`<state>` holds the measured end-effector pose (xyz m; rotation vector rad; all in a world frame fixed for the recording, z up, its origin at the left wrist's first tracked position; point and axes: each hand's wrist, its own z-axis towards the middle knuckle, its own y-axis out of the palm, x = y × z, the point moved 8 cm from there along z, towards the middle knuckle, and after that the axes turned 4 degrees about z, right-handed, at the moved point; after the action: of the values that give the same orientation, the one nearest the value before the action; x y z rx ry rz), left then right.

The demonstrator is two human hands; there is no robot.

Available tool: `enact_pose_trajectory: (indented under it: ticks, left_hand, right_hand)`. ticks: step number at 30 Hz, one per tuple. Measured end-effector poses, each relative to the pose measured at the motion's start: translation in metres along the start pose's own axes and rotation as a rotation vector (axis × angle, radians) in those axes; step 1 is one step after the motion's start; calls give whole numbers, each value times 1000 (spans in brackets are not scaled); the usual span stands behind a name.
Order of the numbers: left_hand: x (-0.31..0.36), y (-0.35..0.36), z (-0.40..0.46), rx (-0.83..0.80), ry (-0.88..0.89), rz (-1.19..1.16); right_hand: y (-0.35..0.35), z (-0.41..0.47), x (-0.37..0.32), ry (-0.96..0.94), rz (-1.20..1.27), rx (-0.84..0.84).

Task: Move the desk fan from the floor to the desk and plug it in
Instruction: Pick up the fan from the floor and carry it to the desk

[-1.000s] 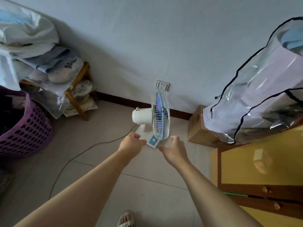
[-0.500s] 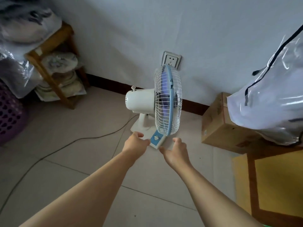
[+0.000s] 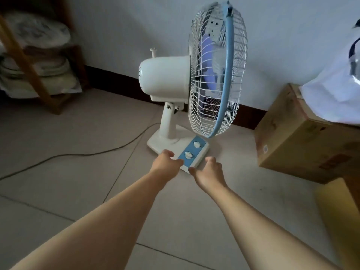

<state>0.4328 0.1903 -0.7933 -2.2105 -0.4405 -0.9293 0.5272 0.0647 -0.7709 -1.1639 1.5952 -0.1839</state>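
The left hand [image 3: 165,162] has its fingers curled in at the near left edge of the fan's base [image 3: 165,142], knuckles up, touching or nearly touching the plastic; whether they have closed under the rim cannot be told from this angle. The right hand [image 3: 209,173] sits at the near right corner of the same base, thumb pointing toward the blue control panel [image 3: 191,152], fingers bent loosely and spread a little, not clearly gripping anything.

The desk fan [image 3: 194,80] stands upright on the tiled floor [image 3: 78,172], its white base flat on the tiles, two white knobs [image 3: 188,154] on the blue panel between the hands. Above the base rises the white neck, the rounded motor housing and a wire cage with a blue rim. A wall socket [image 3: 214,29] shows through the cage, behind the fan. A dark cord [image 3: 78,154] trails away from the base across the floor to the left. A cardboard box [image 3: 292,137] sits on the floor right of the fan, with a plastic-wrapped bundle [image 3: 331,90] on top. Left of the fan, a wooden rack [image 3: 29,61] against the wall holds stacked plates.
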Motion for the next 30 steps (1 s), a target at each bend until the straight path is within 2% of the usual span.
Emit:
enact_pose_trajectory:
  ticks: [7, 17, 21, 23, 30]
  left_hand:
    - [-33, 29, 48, -18, -2, -20]
    - [-50, 39, 106, -17, -76, -109]
    - [-55, 40, 120, 58, -95, -197]
    - [-57, 45, 126, 44, -129, -245]
    - [-68, 48, 149, 86, -172, -280]
  right_hand:
    - [35, 42, 31, 6, -40, 2]
    - [65, 93, 35, -4, 20, -11]
    - [73, 105, 42, 59, 29, 17]
    - [76, 112, 48, 93, 37, 23]
    - [82, 134, 58, 88, 116, 100]
